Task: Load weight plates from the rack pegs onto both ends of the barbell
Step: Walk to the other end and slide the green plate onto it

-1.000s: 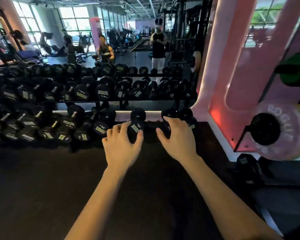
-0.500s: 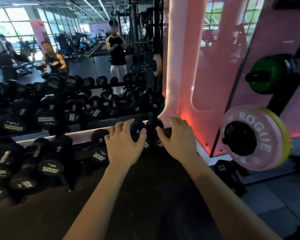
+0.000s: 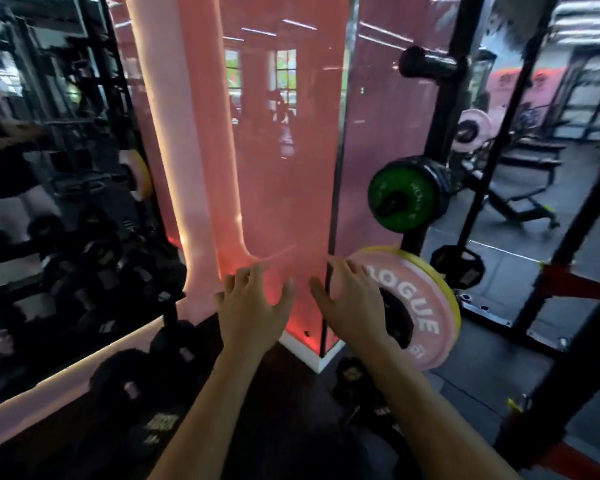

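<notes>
Both hands are out in front of the person, palms down, fingers spread and slightly bent, and neither grip has closed on anything. The left hand (image 3: 252, 315) hangs in the air before the glowing pink pillar (image 3: 201, 140), fingers apart, touching nothing that I can see. The right hand (image 3: 352, 306) is just beside it, thumbs nearly facing, and its fingers overlap the near edge of the pink Rogue plate (image 3: 420, 313); whether they actually touch the plate I cannot tell, as the view is blurred. That plate sits on a low peg of the black rack upright (image 3: 444, 109), just to the right of the right hand, with a yellow plate (image 3: 452, 306) stacked behind it showing as a thin rim. Above the right hand, on the next peg up the same upright, hangs a green plate (image 3: 400, 197) with a black plate (image 3: 439, 188) behind it, and higher still a bare black peg (image 3: 426, 65) sticks out. Below the right wrist, some dark dumbbells (image 3: 354, 379) lie on the floor at the foot of the pillar. To the left of the left hand, well apart from it, a mirror (image 3: 49, 168) shows rows of dumbbells. Beyond the rack, far to the right of both hands, a bench (image 3: 530, 161) stands on the dark floor.
</notes>
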Action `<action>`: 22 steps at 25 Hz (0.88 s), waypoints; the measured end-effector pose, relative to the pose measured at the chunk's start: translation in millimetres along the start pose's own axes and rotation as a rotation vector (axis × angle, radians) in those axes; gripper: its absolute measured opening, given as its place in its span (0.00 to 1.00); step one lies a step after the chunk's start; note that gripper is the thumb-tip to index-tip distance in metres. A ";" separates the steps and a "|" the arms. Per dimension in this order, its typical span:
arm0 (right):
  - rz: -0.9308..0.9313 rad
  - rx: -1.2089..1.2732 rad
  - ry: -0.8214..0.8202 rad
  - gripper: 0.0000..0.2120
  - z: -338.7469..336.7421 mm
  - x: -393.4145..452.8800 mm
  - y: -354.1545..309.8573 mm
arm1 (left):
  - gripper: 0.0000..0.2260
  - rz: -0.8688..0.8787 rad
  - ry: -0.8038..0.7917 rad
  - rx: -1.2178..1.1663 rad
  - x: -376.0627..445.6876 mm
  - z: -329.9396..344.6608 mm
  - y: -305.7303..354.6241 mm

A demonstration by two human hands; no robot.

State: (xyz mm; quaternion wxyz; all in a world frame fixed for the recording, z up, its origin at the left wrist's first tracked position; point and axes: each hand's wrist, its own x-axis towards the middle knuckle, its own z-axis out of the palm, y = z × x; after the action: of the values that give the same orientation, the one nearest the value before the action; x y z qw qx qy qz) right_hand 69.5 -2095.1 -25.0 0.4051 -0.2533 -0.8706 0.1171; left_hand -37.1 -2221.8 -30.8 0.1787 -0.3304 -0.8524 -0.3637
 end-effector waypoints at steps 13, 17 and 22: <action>0.365 -0.224 0.218 0.23 4.8 120.7 185.4 | 0.29 0.249 -0.186 -0.323 174.0 197.6 69.2; 0.418 -0.209 0.280 0.22 11.6 154.3 206.9 | 0.27 0.243 -0.188 -0.347 218.3 231.4 70.2; 0.490 -0.206 0.388 0.20 16.4 174.4 217.6 | 0.28 0.411 -0.287 -0.463 253.7 271.5 92.6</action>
State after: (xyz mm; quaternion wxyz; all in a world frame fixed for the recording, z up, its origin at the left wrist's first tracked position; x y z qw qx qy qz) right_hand 37.5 -1817.9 -11.9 0.4954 -0.5124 -0.6977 0.0718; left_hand -172.4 -1863.6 -28.3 0.0465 -0.5748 -0.6793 -0.4538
